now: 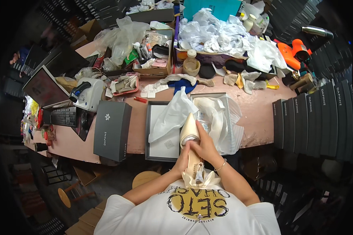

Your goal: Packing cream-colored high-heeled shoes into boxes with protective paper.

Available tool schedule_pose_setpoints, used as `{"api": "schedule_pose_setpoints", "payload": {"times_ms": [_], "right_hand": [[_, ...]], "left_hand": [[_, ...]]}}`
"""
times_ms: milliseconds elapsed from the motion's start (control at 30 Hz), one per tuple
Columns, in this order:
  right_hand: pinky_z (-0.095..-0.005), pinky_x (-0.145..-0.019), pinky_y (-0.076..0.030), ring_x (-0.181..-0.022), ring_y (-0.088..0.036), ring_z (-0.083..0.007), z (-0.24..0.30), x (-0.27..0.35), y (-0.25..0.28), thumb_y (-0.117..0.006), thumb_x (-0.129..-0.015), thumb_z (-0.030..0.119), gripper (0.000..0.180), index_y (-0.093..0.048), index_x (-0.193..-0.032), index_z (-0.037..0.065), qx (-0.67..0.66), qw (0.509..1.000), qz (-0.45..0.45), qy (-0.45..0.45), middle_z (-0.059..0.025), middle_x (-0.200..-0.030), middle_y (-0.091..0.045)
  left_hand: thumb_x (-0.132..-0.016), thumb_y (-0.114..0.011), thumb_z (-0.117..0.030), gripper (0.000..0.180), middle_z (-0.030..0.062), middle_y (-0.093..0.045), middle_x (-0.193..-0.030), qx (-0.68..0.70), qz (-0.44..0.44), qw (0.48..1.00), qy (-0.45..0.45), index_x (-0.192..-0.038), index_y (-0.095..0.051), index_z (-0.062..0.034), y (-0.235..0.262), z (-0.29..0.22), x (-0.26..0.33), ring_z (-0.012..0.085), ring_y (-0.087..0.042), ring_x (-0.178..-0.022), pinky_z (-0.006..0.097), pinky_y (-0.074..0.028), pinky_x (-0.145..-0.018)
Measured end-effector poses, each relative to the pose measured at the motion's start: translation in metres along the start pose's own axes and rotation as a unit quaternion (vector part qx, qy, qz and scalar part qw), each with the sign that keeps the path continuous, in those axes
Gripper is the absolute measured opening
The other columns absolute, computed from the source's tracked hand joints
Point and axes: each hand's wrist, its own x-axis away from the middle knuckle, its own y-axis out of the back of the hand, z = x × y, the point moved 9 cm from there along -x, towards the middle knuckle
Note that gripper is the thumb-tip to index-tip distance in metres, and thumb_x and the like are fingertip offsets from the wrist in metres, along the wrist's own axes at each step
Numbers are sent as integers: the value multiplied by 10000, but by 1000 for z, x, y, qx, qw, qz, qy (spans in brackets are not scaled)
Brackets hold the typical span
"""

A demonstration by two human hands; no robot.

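Note:
A cream pointed-toe shoe (190, 128) is held upright-slanted in front of my chest, its toe pointing away from me. White stuffing (191, 138) shows in its opening, and pale petal-like trim with a shiny ornament sits at its near end. My left hand (181, 161) wraps the shoe's left side, thumb at the opening. On the other side my right hand (206, 147) grips it, fingers reaching along the toe. Just beyond lies an open grey shoe box (226, 102) with tissue paper (212, 113) in it. White tissue (172, 113) also lies over the lid (150, 129) at left.
A closed dark shoe box (110, 131) stands left, near a keyboard (64, 116) and a white device (89, 94). Stacked shoe boxes (317, 121) line the right. A carton of crumpled paper (219, 35), an orange heat gun (296, 53) and a bottle (191, 62) are at the back.

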Motion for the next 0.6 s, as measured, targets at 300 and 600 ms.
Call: {"api": "schedule_pose_setpoints", "payload": {"times_ms": [300,600], "right_hand": [[-418,-862,-467,-1078,-529,-422,-6,-34,12,-702,-757,364,827,-283,-1366,-6,125,982,59,126,-287,-1242,-481],[-409,-757,-469,-842,-589,-336,-130,-37,67,-573,-834,148,416,-509,-1206,-28,197,977,-72,-45,-194,-890,-594]], "left_hand": [[-940,-483,-377,431,106,-618,-885,-74,68,993,63,-1219,-470,-49,31,-89,-29,147,-623,-707,258,-521,-567],[-914,-583,-203,484,119,-514,-1238,-292,-27,932,-212,-1301,-413,33,-3,-94,-25,168,-514,-1111,286,-409,-952]]}}
